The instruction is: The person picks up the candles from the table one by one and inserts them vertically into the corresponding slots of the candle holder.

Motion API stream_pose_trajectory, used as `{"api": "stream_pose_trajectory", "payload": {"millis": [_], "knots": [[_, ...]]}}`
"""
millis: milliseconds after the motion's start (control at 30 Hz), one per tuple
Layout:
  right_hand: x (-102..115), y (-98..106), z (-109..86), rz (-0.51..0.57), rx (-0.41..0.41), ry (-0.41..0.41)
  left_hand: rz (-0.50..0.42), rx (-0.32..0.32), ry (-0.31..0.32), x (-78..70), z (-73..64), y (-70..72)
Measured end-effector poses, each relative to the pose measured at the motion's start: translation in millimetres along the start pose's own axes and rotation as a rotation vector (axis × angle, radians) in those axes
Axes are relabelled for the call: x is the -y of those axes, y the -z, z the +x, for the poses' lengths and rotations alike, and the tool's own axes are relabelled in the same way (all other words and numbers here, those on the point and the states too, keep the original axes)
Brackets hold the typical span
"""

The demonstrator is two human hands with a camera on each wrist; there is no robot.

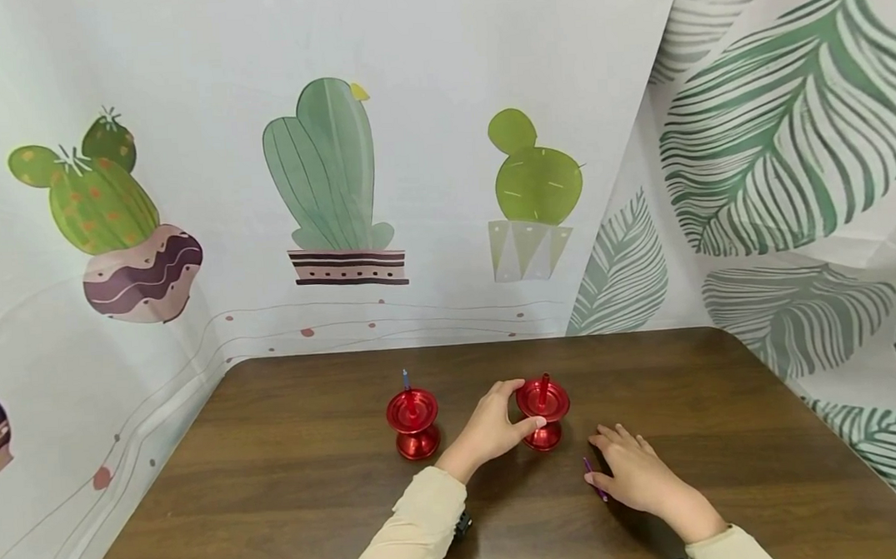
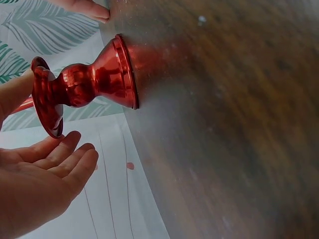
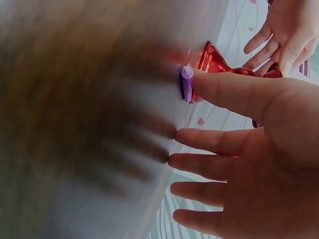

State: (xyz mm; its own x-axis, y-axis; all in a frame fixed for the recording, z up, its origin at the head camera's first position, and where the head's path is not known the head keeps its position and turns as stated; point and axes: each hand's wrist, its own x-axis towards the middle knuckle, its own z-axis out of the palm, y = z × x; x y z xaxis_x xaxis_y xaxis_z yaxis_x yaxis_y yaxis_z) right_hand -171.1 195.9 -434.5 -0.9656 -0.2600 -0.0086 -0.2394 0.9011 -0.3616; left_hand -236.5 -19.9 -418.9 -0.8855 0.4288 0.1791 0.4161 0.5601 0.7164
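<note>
My left hand (image 1: 490,423) holds a red metal candle holder (image 1: 542,438) by its wide upper dish, thumb on the near side of the rim and fingertips at the far side. The holder stands upright on the table, a red tube rising from its dish. To its right, my right hand (image 1: 637,474) lies low over the wood with straight, spread fingers. Its thumb touches a thin purple candle (image 3: 187,87) lying on the tabletop. A matching red candle holder (image 1: 417,442) stands left of my left hand, with a thin blue candle (image 1: 406,380) upright in its tube.
The brown wooden table (image 1: 290,453) runs back to a white cloth (image 1: 435,163) printed with cacti and leaves. Its rounded far corners lie close to the cloth.
</note>
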Motion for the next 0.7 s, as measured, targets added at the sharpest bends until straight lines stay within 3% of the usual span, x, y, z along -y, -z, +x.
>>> {"api": "stream_pose_trajectory", "payload": {"millis": [267,700], "knots": [[-0.4,-3.8,-4.3,-0.019,-0.113,0.072,-0.008,0.001,0.004,1.9,0.7,-1.4],[2.3,-4.3,-6.9,-0.089,-0.149,0.12,0.006,-0.002,0.002,1.9,0.3,-2.2]]}}
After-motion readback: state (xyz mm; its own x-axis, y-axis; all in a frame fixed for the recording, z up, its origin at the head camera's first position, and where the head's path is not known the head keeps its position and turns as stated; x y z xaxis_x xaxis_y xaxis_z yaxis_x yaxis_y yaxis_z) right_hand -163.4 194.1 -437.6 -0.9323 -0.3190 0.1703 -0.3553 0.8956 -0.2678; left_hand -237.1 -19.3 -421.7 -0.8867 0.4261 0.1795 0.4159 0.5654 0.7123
